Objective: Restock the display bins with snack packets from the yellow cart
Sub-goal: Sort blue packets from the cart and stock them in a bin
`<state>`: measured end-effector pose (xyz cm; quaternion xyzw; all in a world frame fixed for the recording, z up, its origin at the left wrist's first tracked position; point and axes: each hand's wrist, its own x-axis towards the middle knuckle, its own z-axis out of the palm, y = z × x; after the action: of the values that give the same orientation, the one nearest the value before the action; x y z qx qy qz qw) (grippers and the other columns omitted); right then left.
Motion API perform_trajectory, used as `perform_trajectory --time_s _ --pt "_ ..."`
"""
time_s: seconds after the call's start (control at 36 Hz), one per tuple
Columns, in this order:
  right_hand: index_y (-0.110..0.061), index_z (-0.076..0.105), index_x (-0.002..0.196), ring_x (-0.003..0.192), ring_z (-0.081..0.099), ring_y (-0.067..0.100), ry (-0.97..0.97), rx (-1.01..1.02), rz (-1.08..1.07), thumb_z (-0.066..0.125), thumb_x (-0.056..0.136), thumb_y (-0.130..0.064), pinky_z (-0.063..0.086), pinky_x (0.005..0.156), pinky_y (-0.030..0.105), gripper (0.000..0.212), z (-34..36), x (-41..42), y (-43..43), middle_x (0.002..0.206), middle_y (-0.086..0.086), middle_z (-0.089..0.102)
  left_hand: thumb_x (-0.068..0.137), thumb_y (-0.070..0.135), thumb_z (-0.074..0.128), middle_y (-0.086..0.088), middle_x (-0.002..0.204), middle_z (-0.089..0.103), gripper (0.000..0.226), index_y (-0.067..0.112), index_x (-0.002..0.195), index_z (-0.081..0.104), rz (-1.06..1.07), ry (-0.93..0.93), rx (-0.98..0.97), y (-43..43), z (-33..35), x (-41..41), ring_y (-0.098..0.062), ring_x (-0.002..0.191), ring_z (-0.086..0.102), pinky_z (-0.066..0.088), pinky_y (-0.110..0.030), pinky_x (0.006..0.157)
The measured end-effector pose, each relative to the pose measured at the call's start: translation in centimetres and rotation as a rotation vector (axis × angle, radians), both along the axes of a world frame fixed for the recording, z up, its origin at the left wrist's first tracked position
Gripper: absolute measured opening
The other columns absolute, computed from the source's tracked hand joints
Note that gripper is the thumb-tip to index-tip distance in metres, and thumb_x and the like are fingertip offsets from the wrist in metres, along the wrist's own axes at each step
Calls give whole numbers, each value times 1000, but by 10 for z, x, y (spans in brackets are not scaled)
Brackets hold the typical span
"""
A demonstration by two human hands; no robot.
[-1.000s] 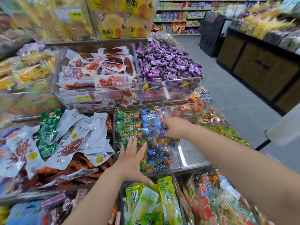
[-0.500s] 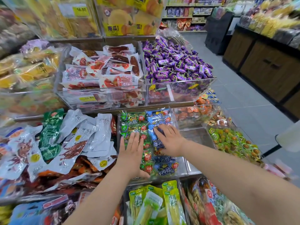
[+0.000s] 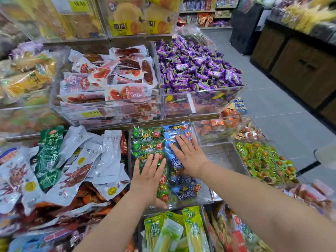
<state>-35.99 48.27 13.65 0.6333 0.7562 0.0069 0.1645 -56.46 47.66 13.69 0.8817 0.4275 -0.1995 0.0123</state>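
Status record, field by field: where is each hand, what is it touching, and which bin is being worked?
left hand: flat, fingers straight, pressing on the shiny green snack packets
right hand: flat, fingers spread, pressing on the shiny blue snack packets
bin: clear plastic display bin, green column on the left, blue column on the right
held: nothing in either hand
tier above: heaped purple wrapped candies
yellow cart: not in view

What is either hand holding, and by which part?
Nothing is held. Left hand lies flat on green snack packets; right hand lies flat on blue snack packets.
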Motion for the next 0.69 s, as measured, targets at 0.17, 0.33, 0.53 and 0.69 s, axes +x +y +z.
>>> perform_trajectory --time_s 0.17,0.33,0.53,0.69 --pt "-13 -29 141 135 -35 34 99 42 -104 37 83 -73 -15 110 59 107 -8 -14 -7 146 14 -37 51 96 44 -5 122 -65 144 19 113 -61 14 8 8 -2 -2 -2 -27 117 -56 -32 -58 97" --pt "-14 -32 139 132 -39 32 108 42 -188 40 87 -64 -14 109 61 102 -11 -22 -2 150 15 -34 51 100 33 -1 125 -62 136 23 120 -55 11 -4 -24 -1 -1 -4 -24 118 -55 -28 -58 103" --pt "-20 -11 150 141 -24 29 302 47 -130 51 82 -64 -17 110 47 102 14 -17 -24 155 9 -23 71 90 20 5 154 -30 107 30 152 -12 66 -261 -100 -3 11 -5 -11 137 -32 -21 -48 110" --pt "-2 65 114 117 48 36 761 369 -149 62 83 -12 38 102 40 33 30 -11 -85 120 22 57 92 44 58 -2 147 45 55 18 139 50 286 -807 -68 -18 31 1 -21 137 39 28 -41 113"
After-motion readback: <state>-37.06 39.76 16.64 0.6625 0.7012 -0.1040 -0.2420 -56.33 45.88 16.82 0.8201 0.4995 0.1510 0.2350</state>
